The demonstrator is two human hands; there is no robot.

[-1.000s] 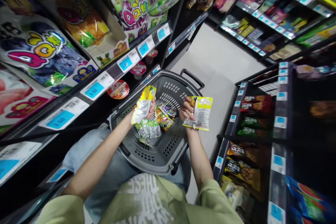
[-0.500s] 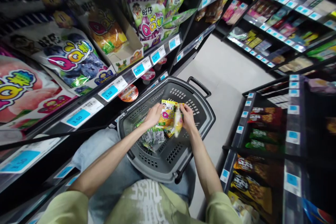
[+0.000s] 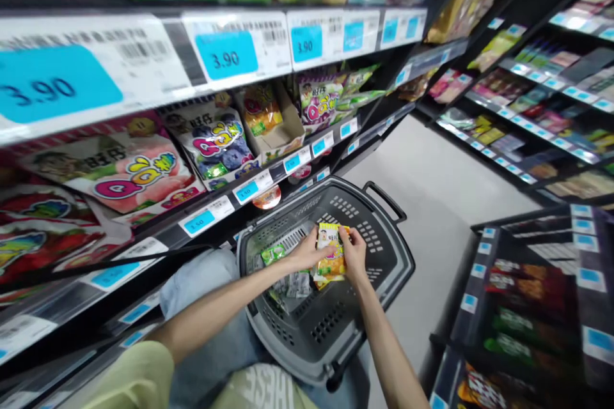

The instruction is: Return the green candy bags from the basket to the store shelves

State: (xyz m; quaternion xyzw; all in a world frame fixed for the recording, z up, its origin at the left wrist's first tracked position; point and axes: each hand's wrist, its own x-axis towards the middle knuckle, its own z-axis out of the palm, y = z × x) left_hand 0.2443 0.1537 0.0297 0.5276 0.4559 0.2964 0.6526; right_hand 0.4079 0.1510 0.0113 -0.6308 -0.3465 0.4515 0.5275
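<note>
While the yellow packet (image 3: 334,262) is held at its sides by the left hand (image 3: 306,252) and right hand (image 3: 354,253) above the grey basket (image 3: 298,346), both edges should be pinched lightly — never crushed.

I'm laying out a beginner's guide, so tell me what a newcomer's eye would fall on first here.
Probably the big price tag at the upper left, with its bright blue patch reading 3.90. Next, near the middle, comes the yellow packet that the left hand and right hand hold within the outline of the grey basket. The pink packet below that tag also stands out, with bold QQ lettering.
</note>
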